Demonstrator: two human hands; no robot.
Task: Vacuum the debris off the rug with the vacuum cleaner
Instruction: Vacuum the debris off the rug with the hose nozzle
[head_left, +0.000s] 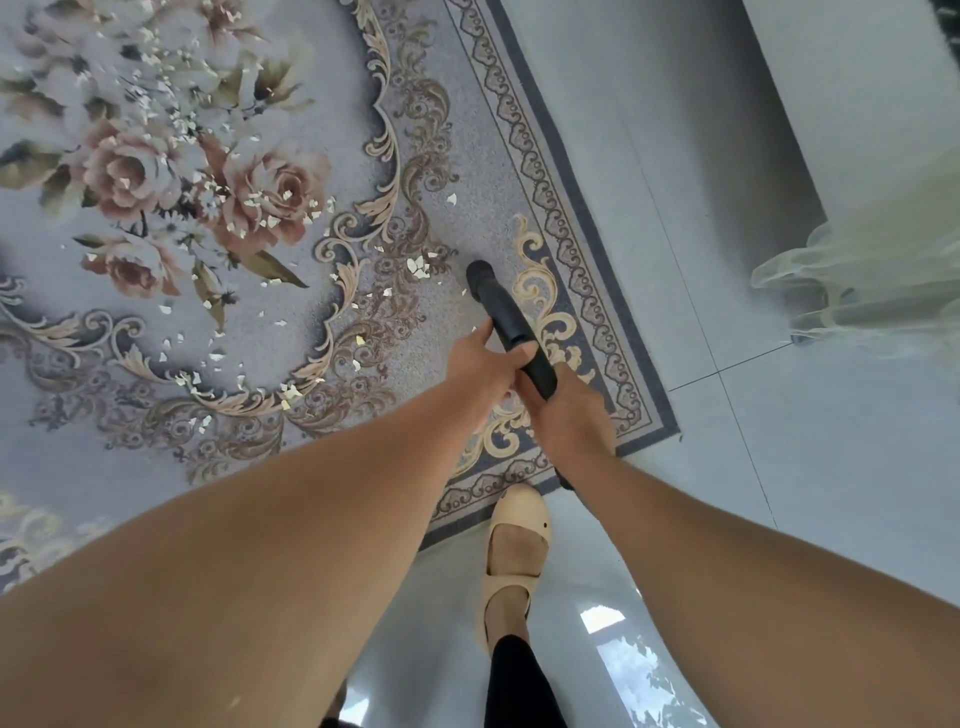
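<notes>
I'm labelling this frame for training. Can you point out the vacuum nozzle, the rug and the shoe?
vacuum nozzle (498, 301): head view, on the black tube near its tip.
rug (467, 218): head view, on plain grey pile.
shoe (519, 512): head view, on the beige toe.

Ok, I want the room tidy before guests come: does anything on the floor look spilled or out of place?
Yes: pale debris is scattered over the rug, thickest on the flowers. Both hands, left and right, grip the black vacuum tube near the corner.

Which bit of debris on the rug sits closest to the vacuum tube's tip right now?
The small pale cluster just left of the black tube's tip, on the brown scrollwork. The rest lies farther left, densest over the roses.
</notes>
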